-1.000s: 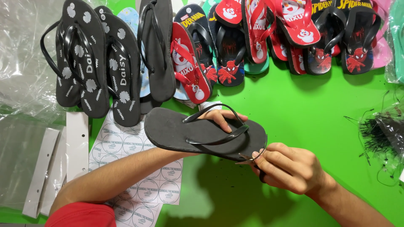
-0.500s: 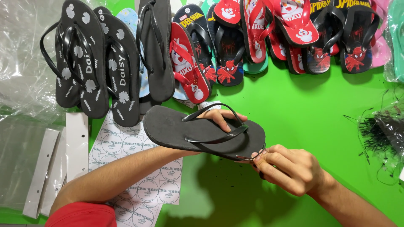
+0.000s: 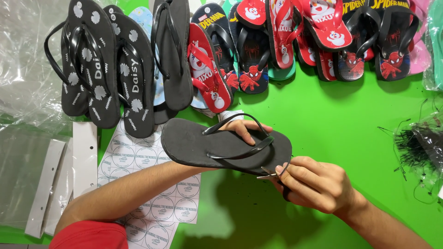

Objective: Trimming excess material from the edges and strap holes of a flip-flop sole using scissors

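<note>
My left hand holds a plain black flip-flop from beneath, fingers curled up over its far edge beside the strap. The sandal lies flat above the green table, toe end to the right. My right hand is shut on small scissors, whose metal tips touch the sandal's near right edge.
Rows of flip-flops lie along the back: black ones with white daisies, a plain black one, red ones and cartoon-printed ones. A sheet of round stickers, white card strips, clear plastic bags and black thread scraps surround the green table.
The sandal has shifted slightly left and down in my left hand. My right hand has stayed at its right end with the scissors.
</note>
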